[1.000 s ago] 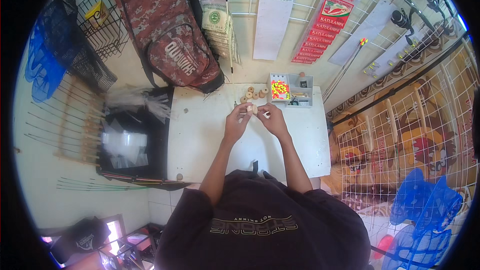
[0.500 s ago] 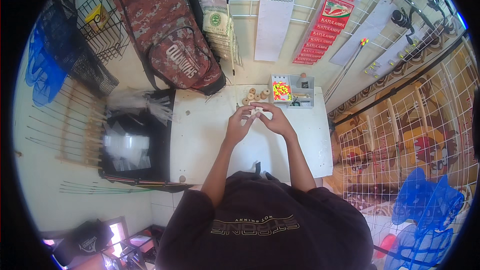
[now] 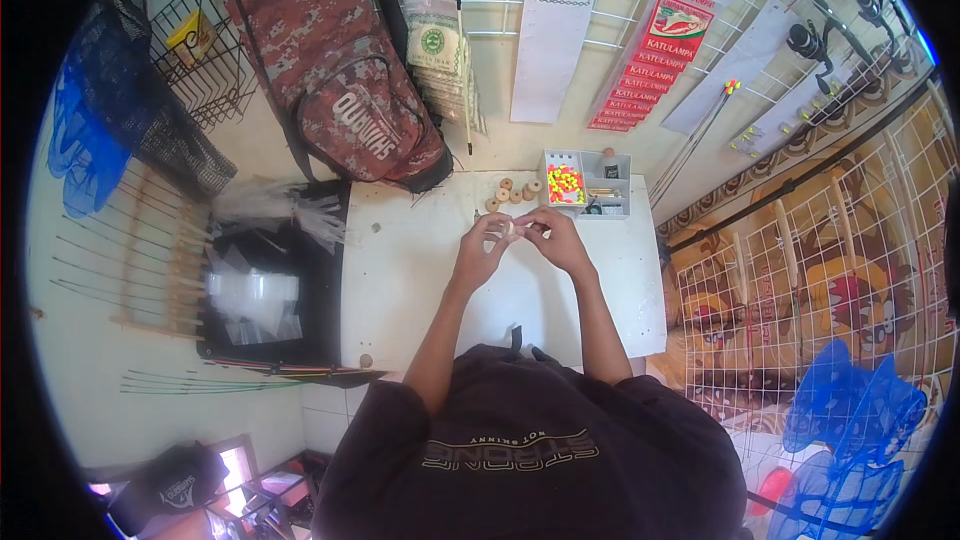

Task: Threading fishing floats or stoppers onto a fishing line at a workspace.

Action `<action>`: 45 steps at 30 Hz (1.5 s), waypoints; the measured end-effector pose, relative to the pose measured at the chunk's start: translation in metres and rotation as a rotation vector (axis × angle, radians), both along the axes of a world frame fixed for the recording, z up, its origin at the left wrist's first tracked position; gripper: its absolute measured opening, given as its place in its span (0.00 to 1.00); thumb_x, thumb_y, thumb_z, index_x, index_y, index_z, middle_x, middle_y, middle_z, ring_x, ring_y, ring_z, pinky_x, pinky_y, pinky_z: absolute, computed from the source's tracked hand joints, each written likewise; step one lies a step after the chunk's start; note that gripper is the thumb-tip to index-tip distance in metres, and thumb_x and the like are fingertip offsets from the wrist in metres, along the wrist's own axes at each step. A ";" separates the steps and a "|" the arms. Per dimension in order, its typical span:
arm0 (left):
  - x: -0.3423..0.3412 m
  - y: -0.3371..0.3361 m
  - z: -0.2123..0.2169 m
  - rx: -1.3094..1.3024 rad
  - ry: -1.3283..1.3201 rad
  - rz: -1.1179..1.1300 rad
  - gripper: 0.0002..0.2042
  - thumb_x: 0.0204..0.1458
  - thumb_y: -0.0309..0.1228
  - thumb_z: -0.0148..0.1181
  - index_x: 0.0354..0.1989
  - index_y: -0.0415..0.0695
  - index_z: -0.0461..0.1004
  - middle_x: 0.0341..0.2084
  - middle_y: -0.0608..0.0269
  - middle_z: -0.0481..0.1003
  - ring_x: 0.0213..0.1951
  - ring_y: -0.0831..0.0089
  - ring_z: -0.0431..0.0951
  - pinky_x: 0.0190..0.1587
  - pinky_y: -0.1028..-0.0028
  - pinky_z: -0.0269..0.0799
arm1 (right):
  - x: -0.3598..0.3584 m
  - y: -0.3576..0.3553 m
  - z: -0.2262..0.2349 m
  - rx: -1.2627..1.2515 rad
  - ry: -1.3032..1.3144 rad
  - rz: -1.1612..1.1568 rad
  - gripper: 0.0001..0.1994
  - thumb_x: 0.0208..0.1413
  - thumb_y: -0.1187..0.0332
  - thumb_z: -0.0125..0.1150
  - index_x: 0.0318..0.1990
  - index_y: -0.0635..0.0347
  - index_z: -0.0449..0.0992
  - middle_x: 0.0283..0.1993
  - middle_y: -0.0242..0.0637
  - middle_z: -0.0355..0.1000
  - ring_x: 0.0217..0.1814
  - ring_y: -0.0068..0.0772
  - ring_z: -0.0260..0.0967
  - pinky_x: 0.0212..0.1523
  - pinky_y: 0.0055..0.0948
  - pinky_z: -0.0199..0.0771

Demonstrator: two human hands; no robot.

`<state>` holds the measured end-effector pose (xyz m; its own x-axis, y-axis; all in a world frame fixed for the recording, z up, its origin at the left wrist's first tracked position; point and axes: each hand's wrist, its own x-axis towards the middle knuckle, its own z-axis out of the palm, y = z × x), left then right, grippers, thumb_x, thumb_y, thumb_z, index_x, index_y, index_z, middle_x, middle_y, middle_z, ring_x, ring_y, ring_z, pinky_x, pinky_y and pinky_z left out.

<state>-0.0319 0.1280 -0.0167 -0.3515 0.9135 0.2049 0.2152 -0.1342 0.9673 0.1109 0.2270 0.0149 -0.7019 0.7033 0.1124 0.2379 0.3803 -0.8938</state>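
Observation:
Above the middle of the white table, my left hand is closed on a small pale round piece, which looks like a wooden spool. My right hand is just beside it, thumb and fingers pinched together close to the spool. Whatever lies in that pinch is too small to make out. Several wooden spools with centre holes lie just beyond my fingers. Right of them stands a grey compartment tray, with small red and yellow pieces in its left section.
A camouflage rod bag leans at the table's back left. Clear plastic bags lie on a black surface to the left. Wire racks hold bait packets, fishing reels and blue nets. Thin rods stand behind the tray.
My right hand's fingers have drawn back a little to the right and curled into a pinch. The left hand stays nearly in place with the spool, which now shows more.

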 end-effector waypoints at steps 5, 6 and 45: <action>-0.003 0.003 -0.004 0.052 0.007 0.045 0.15 0.51 0.23 0.59 0.49 0.40 0.70 0.41 0.59 0.73 0.40 0.73 0.75 0.41 0.75 0.72 | 0.002 0.003 -0.004 0.031 0.023 -0.065 0.06 0.51 0.74 0.61 0.36 0.61 0.80 0.31 0.36 0.72 0.30 0.27 0.69 0.35 0.25 0.69; -0.003 0.004 -0.003 0.060 0.012 0.082 0.15 0.50 0.23 0.59 0.48 0.41 0.71 0.42 0.58 0.73 0.40 0.73 0.75 0.41 0.75 0.72 | 0.002 0.003 -0.005 0.055 0.039 -0.095 0.05 0.51 0.75 0.61 0.35 0.63 0.79 0.30 0.36 0.72 0.30 0.25 0.69 0.34 0.24 0.69; 0.005 0.003 0.003 0.155 -0.001 0.072 0.18 0.47 0.22 0.63 0.48 0.40 0.70 0.45 0.57 0.73 0.43 0.69 0.76 0.40 0.75 0.74 | 0.020 -0.009 0.011 0.491 -0.040 -0.227 0.14 0.49 0.64 0.64 0.45 0.52 0.76 0.45 0.35 0.73 0.55 0.42 0.61 0.57 0.37 0.59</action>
<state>-0.0265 0.1308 -0.0135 -0.4151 0.8432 0.3416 0.2291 -0.2665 0.9362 0.1309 0.2178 0.0255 -0.5489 0.7091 0.4426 0.3927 0.6862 -0.6123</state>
